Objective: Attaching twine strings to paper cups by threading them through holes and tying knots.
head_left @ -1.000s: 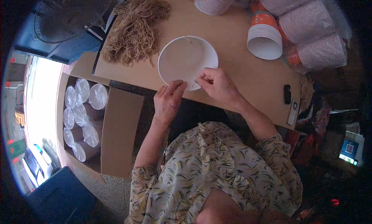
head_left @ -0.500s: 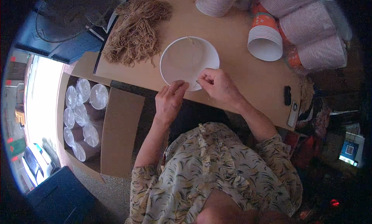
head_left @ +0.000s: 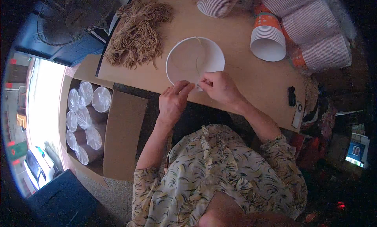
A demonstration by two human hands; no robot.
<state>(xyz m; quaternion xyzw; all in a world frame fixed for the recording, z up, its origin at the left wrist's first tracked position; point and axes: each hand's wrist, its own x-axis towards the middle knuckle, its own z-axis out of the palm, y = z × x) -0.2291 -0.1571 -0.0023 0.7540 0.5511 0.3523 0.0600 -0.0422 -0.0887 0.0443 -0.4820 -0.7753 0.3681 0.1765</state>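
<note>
A white paper bucket [head_left: 215,59] stands at the table's near edge with its mouth toward me. A thin cord [head_left: 197,64] runs across that mouth from the far rim down to my fingers. My left hand [head_left: 172,102] is closed in a pinch on the near rim. Just beside it, my right hand [head_left: 222,89] has its fingertips pinched together on the cord's near end. The fingertips of both hands nearly meet, and the exact spot where the cord meets the near rim is partly hidden. Left of the bucket lies a pile of brown cords [head_left: 137,34].
Nested paper buckets [head_left: 268,42] lie on the right, with plastic-wrapped stacks [head_left: 314,19] behind and another stack [head_left: 218,3] at the far edge. An open carton [head_left: 125,132] of plastic-wrapped stacks sits left of me. A fan [head_left: 74,19] stands far left; a black object [head_left: 291,96] lies right.
The bucket has shifted slightly to the right and tilted a little. My right hand has moved slightly, still pinching the cord; my left hand stays at the near rim.
</note>
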